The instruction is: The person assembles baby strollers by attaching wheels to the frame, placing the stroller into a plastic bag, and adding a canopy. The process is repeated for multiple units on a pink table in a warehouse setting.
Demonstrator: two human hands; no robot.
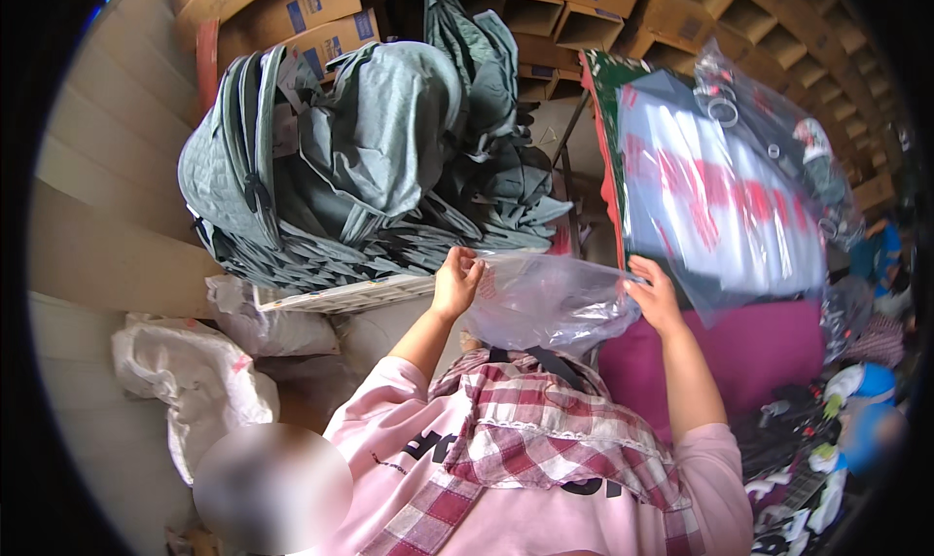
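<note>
A clear plastic bag [555,298] is stretched between my two hands in front of my body. My left hand [457,276] pinches its left edge, close to the front rim of a white plastic crate [336,299]. My right hand [652,288] grips the bag's right edge, near a stack of flat clear bags with red print [720,191]. The bag looks flat and hangs slack in the middle. Grey-green quilted fabric pieces [389,128] with dark edging are piled high in the crate, just beyond my left hand.
Cardboard boxes [326,40] line the back, and stacked open cartons [769,45] fill the far right. A magenta padded surface [730,357] lies beside my right forearm. White woven sacks [195,381] stand at left. Mixed small goods [817,468] crowd the lower right.
</note>
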